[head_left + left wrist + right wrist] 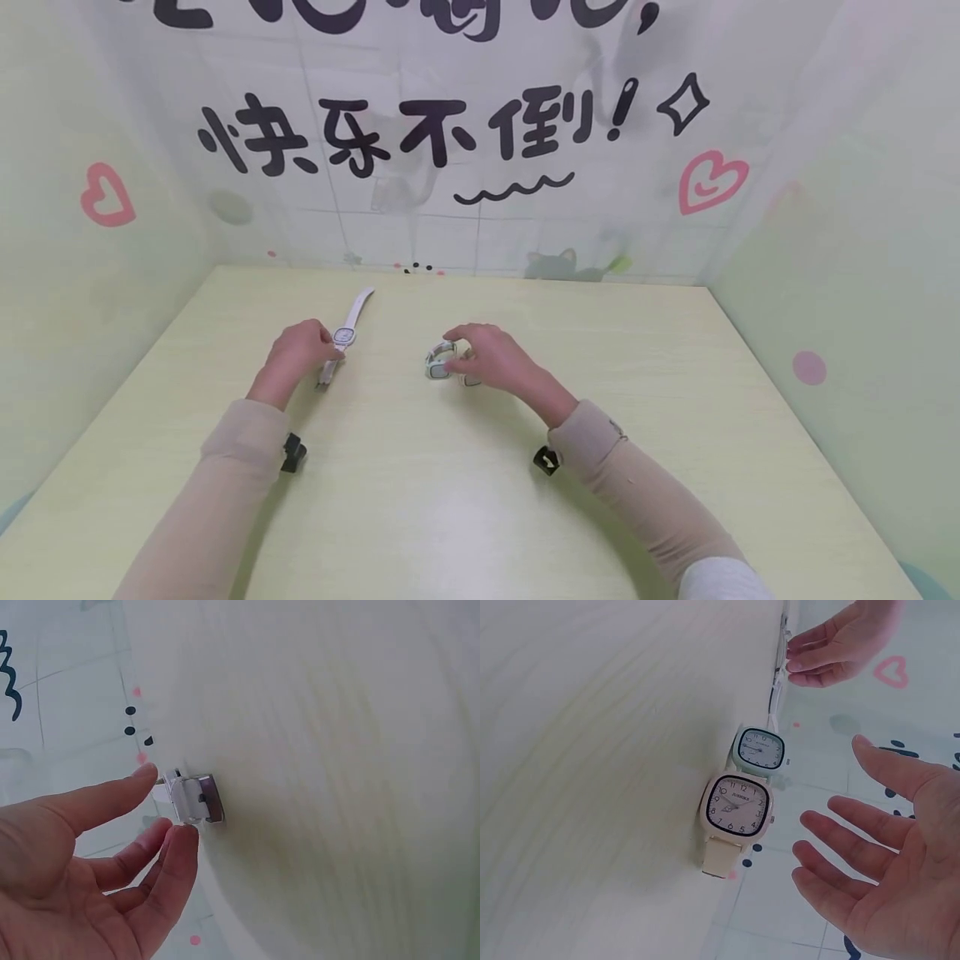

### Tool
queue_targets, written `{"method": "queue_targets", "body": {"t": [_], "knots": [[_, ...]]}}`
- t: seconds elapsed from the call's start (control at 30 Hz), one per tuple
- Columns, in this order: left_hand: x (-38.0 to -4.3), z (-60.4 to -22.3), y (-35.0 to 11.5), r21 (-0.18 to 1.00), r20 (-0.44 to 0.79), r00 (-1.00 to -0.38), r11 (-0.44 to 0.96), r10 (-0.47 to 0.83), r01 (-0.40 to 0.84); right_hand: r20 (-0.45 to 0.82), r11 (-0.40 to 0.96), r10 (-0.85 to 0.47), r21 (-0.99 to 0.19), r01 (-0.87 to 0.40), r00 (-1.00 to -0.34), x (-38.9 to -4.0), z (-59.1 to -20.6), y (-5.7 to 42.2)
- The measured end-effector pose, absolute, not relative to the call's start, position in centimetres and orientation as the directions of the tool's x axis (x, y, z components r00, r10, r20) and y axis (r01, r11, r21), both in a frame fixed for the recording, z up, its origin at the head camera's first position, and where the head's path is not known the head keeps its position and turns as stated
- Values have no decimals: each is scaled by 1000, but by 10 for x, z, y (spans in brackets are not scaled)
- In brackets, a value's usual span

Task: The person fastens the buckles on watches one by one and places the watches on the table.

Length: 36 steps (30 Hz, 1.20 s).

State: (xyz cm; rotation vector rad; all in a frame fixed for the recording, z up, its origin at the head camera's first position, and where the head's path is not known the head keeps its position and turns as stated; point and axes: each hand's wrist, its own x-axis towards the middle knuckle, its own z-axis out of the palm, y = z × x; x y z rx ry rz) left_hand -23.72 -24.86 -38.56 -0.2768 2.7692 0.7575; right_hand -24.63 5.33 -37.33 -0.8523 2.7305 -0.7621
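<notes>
A watch with a white strap point(344, 336) lies stretched out on the left of the table. My left hand point(298, 352) holds it by the strap just below its case, with thumb and fingers at either side. In the left wrist view the end of this watch point(196, 798) shows between thumb and fingertips. Near the middle are two more watches: a pale green one point(760, 750) with its strap closed in a loop, and a cream one point(736, 805) beside it. Over them hovers my right hand point(495, 357), fingers spread, gripping neither; it partly covers the cream watch in the head view.
The pale wooden table point(450, 500) meets a printed sheet point(480, 225) at the back and sheet walls at both sides. A black band-like mount point(294, 453) sits at the left wrist, and a similar black mount point(547, 460) at the right.
</notes>
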Motion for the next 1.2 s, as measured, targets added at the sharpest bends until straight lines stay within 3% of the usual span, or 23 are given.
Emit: {"method": "queue_targets", "body": {"t": [0.3, 0.53, 1.2], "knots": [[-238, -390, -250, 470, -332, -935, 838, -122, -276, -8, 684, -586, -541, -489, -810, -242, -372, 53], [-235, -389, -247, 562, -216, -974, 807, -68, -181, 12, 653, -592, -578, -489, -806, -240, -371, 54], [-214, -347, -198, 611, 0, -999, 790, 50, 39, 111, 542, -522, -723, -429, -846, -247, -377, 54]]}}
